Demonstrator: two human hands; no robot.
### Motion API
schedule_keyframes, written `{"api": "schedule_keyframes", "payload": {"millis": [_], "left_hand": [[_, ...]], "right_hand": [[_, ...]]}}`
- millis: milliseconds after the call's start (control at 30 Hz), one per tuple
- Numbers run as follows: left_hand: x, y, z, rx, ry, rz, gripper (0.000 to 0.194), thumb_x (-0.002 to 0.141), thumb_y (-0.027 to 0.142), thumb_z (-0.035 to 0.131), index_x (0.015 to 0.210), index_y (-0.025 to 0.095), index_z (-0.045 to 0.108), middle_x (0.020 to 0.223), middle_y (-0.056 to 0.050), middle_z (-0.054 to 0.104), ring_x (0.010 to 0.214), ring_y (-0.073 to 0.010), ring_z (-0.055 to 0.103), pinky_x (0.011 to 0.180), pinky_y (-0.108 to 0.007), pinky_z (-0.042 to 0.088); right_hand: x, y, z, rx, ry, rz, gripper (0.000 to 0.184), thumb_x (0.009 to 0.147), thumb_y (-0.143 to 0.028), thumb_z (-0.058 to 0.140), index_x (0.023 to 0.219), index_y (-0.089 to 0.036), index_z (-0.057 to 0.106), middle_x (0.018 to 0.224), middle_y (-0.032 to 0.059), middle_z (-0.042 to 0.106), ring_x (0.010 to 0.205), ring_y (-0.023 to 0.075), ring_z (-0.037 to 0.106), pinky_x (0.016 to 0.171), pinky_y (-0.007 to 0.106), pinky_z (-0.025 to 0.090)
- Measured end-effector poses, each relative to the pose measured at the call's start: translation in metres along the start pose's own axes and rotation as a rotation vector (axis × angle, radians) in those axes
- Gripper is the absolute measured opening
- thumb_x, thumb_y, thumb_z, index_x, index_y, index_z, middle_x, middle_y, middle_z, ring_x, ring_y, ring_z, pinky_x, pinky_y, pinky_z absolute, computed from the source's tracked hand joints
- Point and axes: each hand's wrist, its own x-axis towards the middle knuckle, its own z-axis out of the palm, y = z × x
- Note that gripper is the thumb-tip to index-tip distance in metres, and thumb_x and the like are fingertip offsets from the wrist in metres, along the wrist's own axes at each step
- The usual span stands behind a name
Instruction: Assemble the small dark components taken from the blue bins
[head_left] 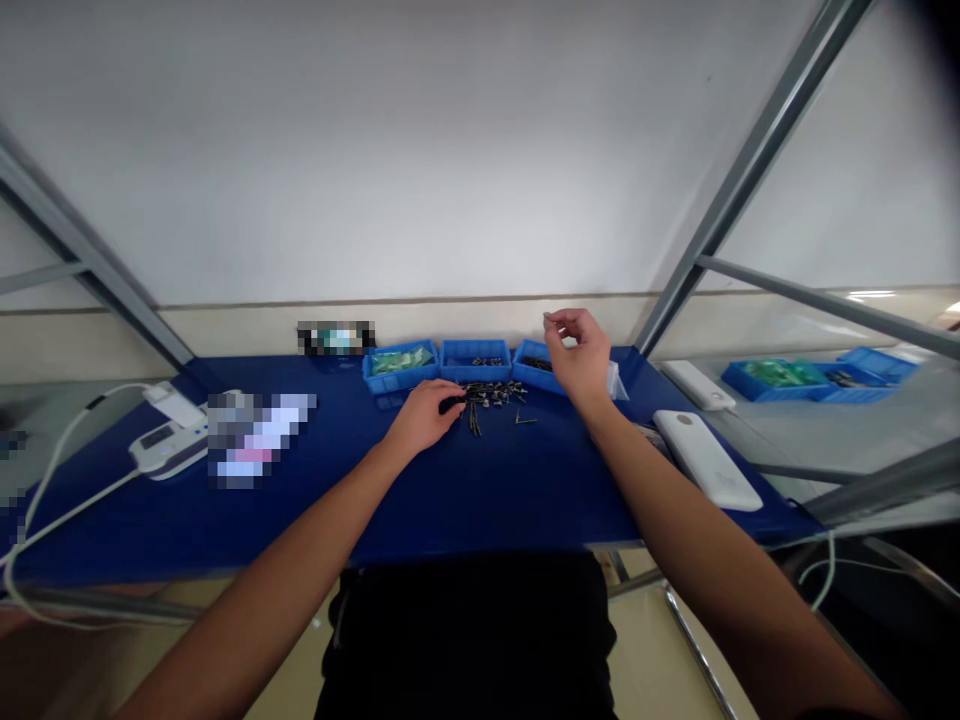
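Observation:
My left hand (426,414) rests on the blue table mat (465,490) with its fingers curled at the left edge of a pile of small dark metal parts (491,396). Whether it grips one of them I cannot make out. My right hand (579,352) is raised above the table, thumb and forefinger pinched on a tiny grey part (547,318). It hovers over the rightmost of three blue trays (534,362).
Blue trays stand along the back edge: one with green pieces (400,364), one with dark parts (475,358). A white casing (707,458) lies at the right, a white device with cables (166,440) at the left. Grey metal frame bars (739,180) rise on both sides.

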Motion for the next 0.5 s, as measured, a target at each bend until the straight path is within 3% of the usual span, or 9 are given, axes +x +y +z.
{"api": "schedule_keyframes", "payload": {"millis": [300,500], "left_hand": [[0.001,-0.003,0.001,-0.075,0.0,0.02,0.015,0.095,0.024,0.066,0.1,0.024,0.08,0.111,-0.005,0.078,0.104,-0.0234,0.073,0.101,-0.043,0.056],[0.001,0.001,0.0,-0.084,0.001,0.007,0.014,0.095,0.027,0.067,0.1,0.024,0.08,0.109,-0.006,0.078,0.101,-0.0231,0.073,0.099,-0.042,0.056]], "right_hand": [[0.002,0.003,-0.001,-0.073,-0.001,-0.048,0.016,0.096,-0.026,0.06,0.106,-0.022,0.071,0.099,0.0045,0.074,0.086,0.0188,0.067,0.089,0.038,0.054],[-0.009,0.011,0.016,-0.176,-0.158,-0.146,0.016,0.096,-0.022,0.058,0.103,-0.021,0.072,0.101,0.0078,0.072,0.096,0.0239,0.064,0.095,0.042,0.051]]}}
